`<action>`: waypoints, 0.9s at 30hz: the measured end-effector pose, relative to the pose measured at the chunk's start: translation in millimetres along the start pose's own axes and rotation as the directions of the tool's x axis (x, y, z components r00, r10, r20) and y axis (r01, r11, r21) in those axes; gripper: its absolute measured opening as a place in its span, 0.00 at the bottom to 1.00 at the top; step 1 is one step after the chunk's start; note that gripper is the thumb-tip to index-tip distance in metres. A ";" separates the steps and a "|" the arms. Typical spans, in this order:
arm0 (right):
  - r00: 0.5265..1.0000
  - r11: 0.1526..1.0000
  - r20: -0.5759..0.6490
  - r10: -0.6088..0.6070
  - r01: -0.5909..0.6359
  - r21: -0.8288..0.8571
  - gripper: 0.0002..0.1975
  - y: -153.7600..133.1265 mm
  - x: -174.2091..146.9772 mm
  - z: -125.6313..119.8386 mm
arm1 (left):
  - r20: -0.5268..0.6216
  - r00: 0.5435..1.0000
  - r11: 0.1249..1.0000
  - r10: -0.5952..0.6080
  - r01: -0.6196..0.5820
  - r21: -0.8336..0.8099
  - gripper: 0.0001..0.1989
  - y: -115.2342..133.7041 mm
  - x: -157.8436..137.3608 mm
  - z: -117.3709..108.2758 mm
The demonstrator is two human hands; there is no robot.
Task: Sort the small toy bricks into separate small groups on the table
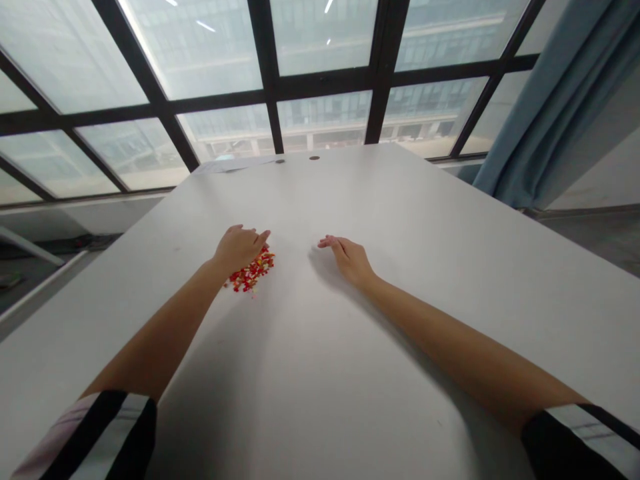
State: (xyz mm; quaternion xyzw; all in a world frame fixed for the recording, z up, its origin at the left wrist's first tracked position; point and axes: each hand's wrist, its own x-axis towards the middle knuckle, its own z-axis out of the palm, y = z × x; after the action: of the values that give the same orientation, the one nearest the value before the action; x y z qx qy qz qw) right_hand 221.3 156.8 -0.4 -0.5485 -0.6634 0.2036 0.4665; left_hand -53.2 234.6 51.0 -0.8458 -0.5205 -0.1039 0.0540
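A loose pile of tiny red, orange and pale yellow pieces (251,273) lies on the white table (320,373), left of the middle. Over its far edge rests my left hand (239,248), palm down. One digit of it sticks out to the right; the other fingertips are partly hidden behind the hand, and whether they touch the pieces is unclear. To the right, apart from the pile, my right hand (351,259) hovers low above the tabletop. Its fingers reach loosely leftward with the thumb beside them, and I see nothing held in it.
Papers (230,164) lie at the table's far left edge. Two dark round discs are set near the far edge, one of them a brownish disc (314,158). Beyond stand black-framed windows (320,83). A blue curtain (540,127) hangs at the right.
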 end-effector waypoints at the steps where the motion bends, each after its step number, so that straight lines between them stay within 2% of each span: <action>1: 1.000 1.000 -0.001 0.002 -0.002 0.002 0.24 -0.1 0.0 0.1 | -0.004 1.000 1.000 -0.008 0.008 0.001 0.29 -3.7 -3.1 -3.7; 5: 1.000 1.000 -0.004 0.008 -0.008 0.009 0.24 -0.7 -0.4 0.8 | -0.004 0.998 0.998 -0.061 0.061 -0.007 0.32 -22.2 -22.4 -15.1; 9: 1.000 1.000 0.000 0.009 -0.009 0.013 0.25 -1.5 -0.4 2.1 | 0.059 0.995 0.996 -0.080 0.081 -0.023 0.31 -48.4 -57.1 -26.5; 14: 1.000 1.000 -0.007 0.020 -0.020 0.022 0.26 -1.1 0.0 2.7 | 0.136 0.985 0.994 -0.106 0.109 -0.016 0.24 -77.4 -94.4 -42.1; 18: 1.000 1.000 -0.016 0.026 -0.025 0.019 0.27 0.7 0.6 1.2 | 0.169 0.980 0.994 -0.108 0.108 0.004 0.20 -78.1 -94.7 -34.5; 22: 1.000 1.000 -0.015 0.020 -0.020 0.009 0.27 1.4 0.7 -0.9 | 0.110 0.986 0.992 -0.122 0.118 0.039 0.15 -66.5 -81.9 -21.6; 27: 1.000 1.000 -0.009 0.022 -0.022 0.004 0.26 0.3 0.4 -0.9 | 0.089 0.989 0.992 -0.116 0.111 0.060 0.13 -62.9 -81.2 -25.6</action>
State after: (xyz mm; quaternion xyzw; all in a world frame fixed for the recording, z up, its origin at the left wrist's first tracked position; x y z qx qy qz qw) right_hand 222.3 157.0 0.0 -0.5557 -0.6548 0.2073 0.4684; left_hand -147.8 187.4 56.0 -0.8170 -0.5723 -0.0531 0.0471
